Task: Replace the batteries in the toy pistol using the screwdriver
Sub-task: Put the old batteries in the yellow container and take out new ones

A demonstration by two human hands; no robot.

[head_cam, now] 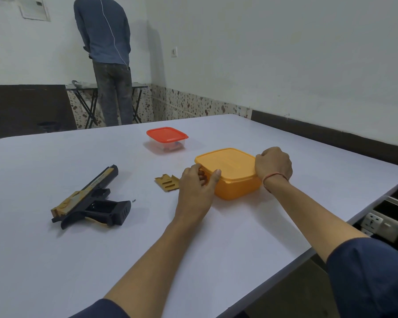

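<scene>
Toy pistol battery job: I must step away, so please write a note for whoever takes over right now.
The left hand grips the near corner of the orange box; the right hand grips its far edge. The lid is on.
The toy pistol lies left on the table, its gold cover off beside the box, with a small screw by the grip.
Screwdriver and batteries are not in sight.
To do, probably: open box, swap batteries, refit cover.
</scene>
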